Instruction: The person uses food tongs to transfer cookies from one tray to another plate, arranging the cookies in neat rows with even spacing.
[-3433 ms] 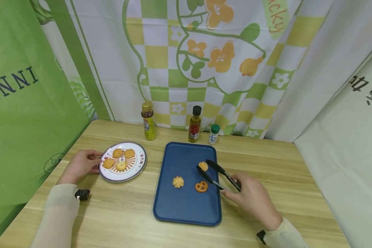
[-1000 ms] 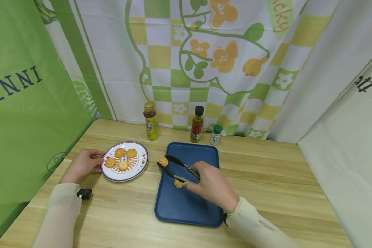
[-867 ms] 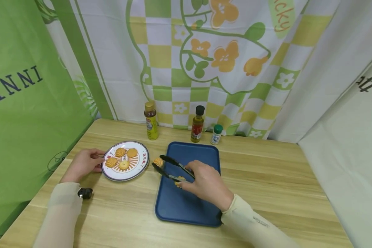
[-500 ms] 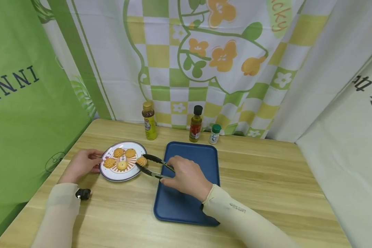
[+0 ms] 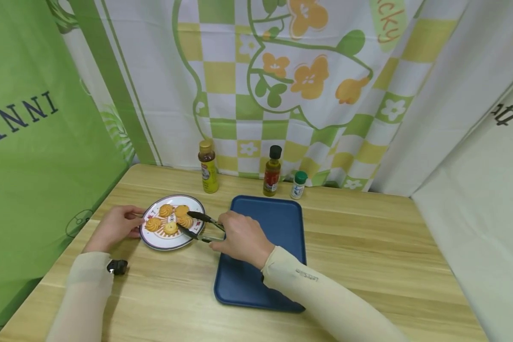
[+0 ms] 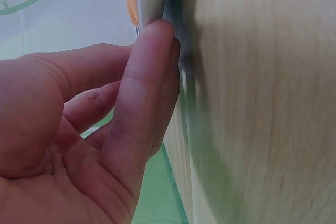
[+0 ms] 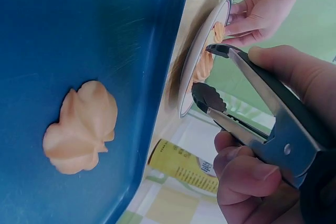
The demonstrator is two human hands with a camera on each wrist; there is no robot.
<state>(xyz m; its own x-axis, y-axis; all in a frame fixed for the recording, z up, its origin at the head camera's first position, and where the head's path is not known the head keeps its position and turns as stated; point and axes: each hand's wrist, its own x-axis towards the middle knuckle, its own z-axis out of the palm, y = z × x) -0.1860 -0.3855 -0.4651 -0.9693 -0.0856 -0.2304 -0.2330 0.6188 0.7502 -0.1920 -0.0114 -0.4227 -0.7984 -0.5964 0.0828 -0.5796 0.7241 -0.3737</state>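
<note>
My left hand (image 5: pixel 116 225) pinches the left rim of a white plate (image 5: pixel 164 244), thumb and fingers at its edge in the left wrist view. Several golden biscuits lie on the plate, among them a swirled one (image 5: pixel 153 224). My right hand (image 5: pixel 244 237) grips black-and-steel tongs (image 5: pixel 200 217), reaching left across a blue tray (image 5: pixel 278 216). Between the tongs' tips, over the right half of the plate, is a piped biscuit (image 5: pixel 185 222). Another piped biscuit (image 7: pixel 84 129) lies on the tray in the right wrist view; hand and forearm hide it in the head view.
Along the back edge of the wooden table (image 5: pixel 367 247) stand a yellow-labelled bottle (image 5: pixel 208 175), a black-capped bottle (image 5: pixel 271 175) and a small green-capped jar (image 5: pixel 298 186). Patterned curtains (image 5: pixel 248 85) hang behind the table, and a green cloth (image 5: pixel 34 190) on the left.
The right hand has carried the piped biscuit in the tongs leftward from the tray, across the gap, to over the plate. The left hand has stayed at the plate's rim.
</note>
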